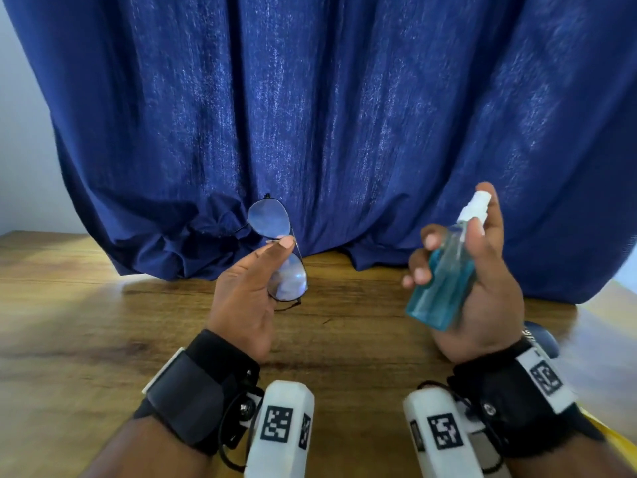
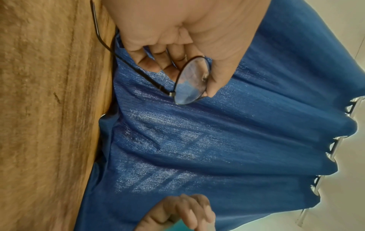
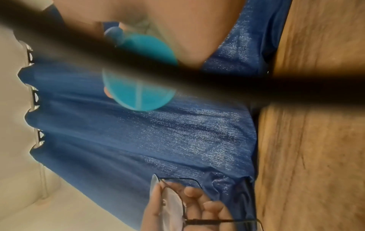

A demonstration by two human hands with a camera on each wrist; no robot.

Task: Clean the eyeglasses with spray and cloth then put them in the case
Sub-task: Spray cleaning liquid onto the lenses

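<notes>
Thin black-rimmed eyeglasses [image 1: 277, 250] are held upright above the wooden table [image 1: 86, 322] by my left hand [image 1: 255, 288], thumb and fingers pinching them at the bridge between the lenses. In the left wrist view one lens [image 2: 190, 81] shows beside the thumb. My right hand [image 1: 472, 267] grips a clear spray bottle [image 1: 441, 281] of blue liquid, its white nozzle [image 1: 477, 201] tilted up and left toward the glasses. The right wrist view shows the bottle's base [image 3: 138, 95] and the glasses [image 3: 169, 201] in the other hand. No cloth is in view.
A dark blue curtain [image 1: 327, 115] hangs behind the table and bunches on its far edge. A dark blue rounded object [image 1: 543, 338] lies on the table behind my right wrist. A yellow item [image 1: 601, 429] peeks out at the right edge.
</notes>
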